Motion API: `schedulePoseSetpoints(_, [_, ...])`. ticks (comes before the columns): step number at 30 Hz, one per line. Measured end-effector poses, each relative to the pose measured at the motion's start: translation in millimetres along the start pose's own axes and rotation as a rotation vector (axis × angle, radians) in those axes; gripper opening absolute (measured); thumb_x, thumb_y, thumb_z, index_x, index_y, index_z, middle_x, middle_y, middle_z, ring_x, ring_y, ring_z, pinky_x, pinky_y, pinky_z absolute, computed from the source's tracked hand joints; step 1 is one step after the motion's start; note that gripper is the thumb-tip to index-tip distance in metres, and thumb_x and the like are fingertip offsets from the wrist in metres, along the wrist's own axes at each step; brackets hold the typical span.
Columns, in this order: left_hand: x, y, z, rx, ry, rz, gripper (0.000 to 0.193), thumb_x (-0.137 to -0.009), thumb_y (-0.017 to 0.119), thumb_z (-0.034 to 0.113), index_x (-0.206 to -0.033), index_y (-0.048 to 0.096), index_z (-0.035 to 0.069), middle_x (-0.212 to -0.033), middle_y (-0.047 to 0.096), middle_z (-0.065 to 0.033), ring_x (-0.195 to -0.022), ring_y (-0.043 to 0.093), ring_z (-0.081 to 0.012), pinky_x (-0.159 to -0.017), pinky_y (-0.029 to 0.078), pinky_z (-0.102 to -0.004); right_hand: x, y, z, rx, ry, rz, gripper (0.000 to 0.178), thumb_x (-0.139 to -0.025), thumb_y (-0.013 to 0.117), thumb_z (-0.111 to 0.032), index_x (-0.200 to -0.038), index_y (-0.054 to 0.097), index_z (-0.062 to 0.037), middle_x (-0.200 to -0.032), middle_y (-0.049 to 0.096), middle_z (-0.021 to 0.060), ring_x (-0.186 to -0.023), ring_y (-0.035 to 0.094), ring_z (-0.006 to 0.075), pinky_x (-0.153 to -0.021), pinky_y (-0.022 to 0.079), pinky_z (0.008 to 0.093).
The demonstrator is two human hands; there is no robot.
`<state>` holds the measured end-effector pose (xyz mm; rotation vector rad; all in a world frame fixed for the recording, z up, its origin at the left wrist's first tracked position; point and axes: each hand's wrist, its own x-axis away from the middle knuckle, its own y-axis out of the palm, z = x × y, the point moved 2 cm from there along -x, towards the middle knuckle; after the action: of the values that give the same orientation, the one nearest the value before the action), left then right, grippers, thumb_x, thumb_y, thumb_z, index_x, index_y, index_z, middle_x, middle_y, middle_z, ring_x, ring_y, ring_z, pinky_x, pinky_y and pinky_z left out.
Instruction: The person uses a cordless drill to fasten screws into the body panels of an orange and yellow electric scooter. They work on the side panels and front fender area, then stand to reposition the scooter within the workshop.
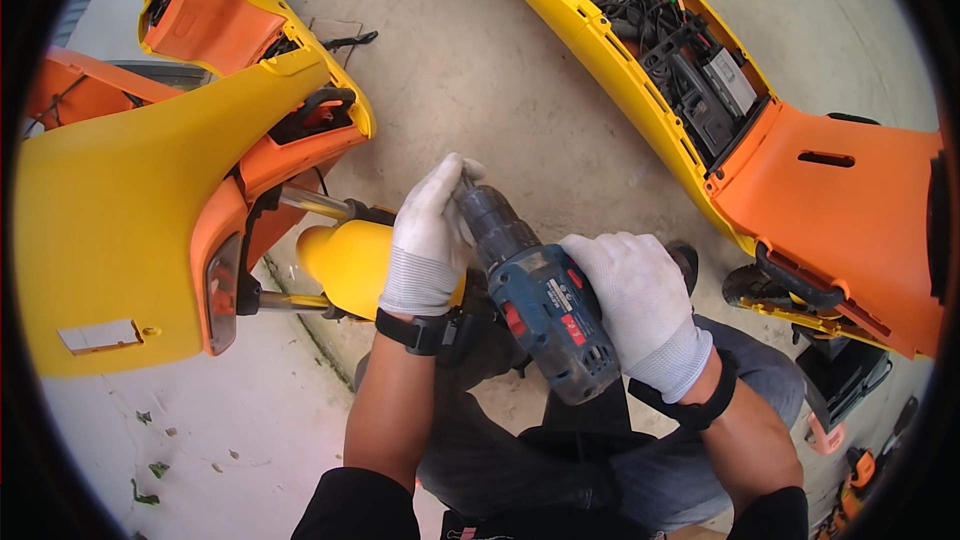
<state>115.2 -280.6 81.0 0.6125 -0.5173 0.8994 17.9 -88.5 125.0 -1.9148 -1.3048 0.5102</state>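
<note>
A blue cordless drill [545, 312] with a dark grey chuck lies tilted between both hands, its tip pointing up and away from me. My left hand [430, 235], in a white knit glove, wraps the chuck end near the bit. My right hand [640, 300], gloved the same way, grips the drill's body and handle. Both wrists wear black straps. Just left of my left hand sits the yellow front fender [345, 258] of a scooter, between two metal fork tubes. My grey trouser legs show below the drill.
A yellow and orange scooter body [120, 230] fills the left side. A second scooter [800, 190] with its compartment open, showing wiring and a battery box [700, 70], stands at the right. Bare concrete floor [500, 90] lies between them. Small tools [860, 470] lie at lower right.
</note>
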Motion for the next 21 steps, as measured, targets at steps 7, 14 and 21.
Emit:
schedulePoseSetpoints(7, [2.3,-0.9,-0.5,-0.015,0.000,-0.029,0.032,-0.102,0.054,0.034,-0.103,0.062,0.002,-0.084,0.056,-0.0028,-0.074,0.054,-0.0114,-0.065,0.045,-0.0256,3.6,2.6,-0.6,0.008,0.010,0.017,0.039,-0.074,0.069,-0.013,-0.112,0.060,-0.0115,-0.086,0.063,0.0092,-0.087,0.062,0.0311,-0.082,0.047,0.0402])
schedulePoseSetpoints(14, [6.4,-0.5,-0.9,0.006,0.031,-0.015,0.031,-0.102,0.055,0.032,-0.104,0.063,0.002,-0.083,0.056,-0.0016,-0.072,0.053,-0.0102,-0.061,0.042,-0.0238,5.5,1.5,-3.9,0.015,-0.003,0.002,0.041,-0.073,0.069,-0.011,-0.113,0.059,-0.0113,-0.087,0.063,0.0086,-0.088,0.062,0.0297,-0.081,0.047,0.0394])
schedulePoseSetpoints(21, [6.7,0.0,0.5,-0.023,0.055,-0.049,0.028,-0.101,0.056,0.029,-0.105,0.065,0.002,-0.085,0.057,-0.0027,-0.076,0.054,-0.0110,-0.066,0.044,-0.0260,7.9,-0.1,-4.0,0.054,-0.009,-0.001,0.042,-0.073,0.068,-0.007,-0.113,0.057,-0.0109,-0.089,0.063,0.0070,-0.089,0.063,0.0266,-0.080,0.047,0.0374])
